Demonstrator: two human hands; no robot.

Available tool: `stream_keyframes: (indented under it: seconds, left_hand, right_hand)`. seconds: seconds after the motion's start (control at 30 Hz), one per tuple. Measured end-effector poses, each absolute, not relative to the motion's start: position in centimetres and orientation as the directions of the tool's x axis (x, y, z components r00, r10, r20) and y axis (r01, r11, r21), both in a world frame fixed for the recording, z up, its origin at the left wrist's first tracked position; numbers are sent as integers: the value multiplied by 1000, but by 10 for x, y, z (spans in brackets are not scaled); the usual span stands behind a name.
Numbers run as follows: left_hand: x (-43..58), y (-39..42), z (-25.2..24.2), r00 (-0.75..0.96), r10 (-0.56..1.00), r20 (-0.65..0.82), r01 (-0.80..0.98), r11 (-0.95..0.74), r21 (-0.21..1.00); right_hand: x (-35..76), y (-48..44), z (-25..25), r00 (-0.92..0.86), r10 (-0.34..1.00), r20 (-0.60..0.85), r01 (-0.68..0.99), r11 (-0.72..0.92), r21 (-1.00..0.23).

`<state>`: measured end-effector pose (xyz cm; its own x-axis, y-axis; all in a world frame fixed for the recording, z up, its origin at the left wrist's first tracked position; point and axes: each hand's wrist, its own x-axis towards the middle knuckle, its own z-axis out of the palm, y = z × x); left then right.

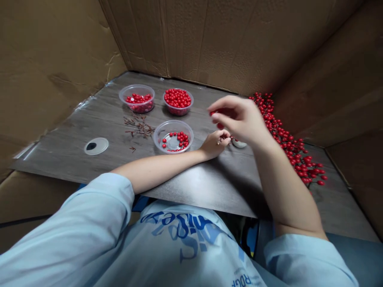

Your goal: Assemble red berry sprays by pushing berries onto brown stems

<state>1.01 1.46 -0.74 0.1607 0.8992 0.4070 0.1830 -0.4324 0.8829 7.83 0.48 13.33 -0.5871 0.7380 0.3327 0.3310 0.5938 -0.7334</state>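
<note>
My right hand (pixel 247 119) is raised above the table, its thumb and fingers pinched on a red artificial berry (pixel 212 113). Another bit of red (pixel 220 126) shows just under those fingers. Lower down and a little to the left, my left hand (pixel 216 144) rests near the tabletop with its fingers closed; what they hold is too small to make out. Right beside its fingertips is a small white round container (pixel 239 143), partly covered by my right wrist. To the left of my left hand stands a clear plastic bowl (pixel 155 139) with several loose red berries.
Farther back are a fuller bowl of red berries (pixel 178 99) and a bowl of berries with white bits (pixel 137 104). Brown twig pieces (pixel 140 126) lie scattered before them. A round lid (pixel 96 146) lies left. Berry branches (pixel 281 139) line the right side. Cardboard walls (pixel 191 40) enclose the table.
</note>
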Motion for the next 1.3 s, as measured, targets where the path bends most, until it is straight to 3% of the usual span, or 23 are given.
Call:
stream_keyframes:
  seconds: [0.3,0.57,0.8,1.0,1.3]
  left_hand:
    - [9,9,-7,189,932,311,-101,-296,950]
    - [7,5,-2,232,948,216,-98,-198,975]
    - [5,4,-1,215,893,396,-58,-393,918]
    - [2,0,0,203,837,508,49,-527,849]
    - [0,1,1,191,806,560,104,-584,805]
  right_hand:
    - [171,21,114,-328,839,435,498,544,-675]
    - [188,17,83,-290,865,409,515,501,-696]
    - [192,13,69,-373,846,381,459,525,-717]
    - [194,10,55,-388,866,316,351,456,-818]
    - [190,2,52,-393,862,322,359,466,-809]
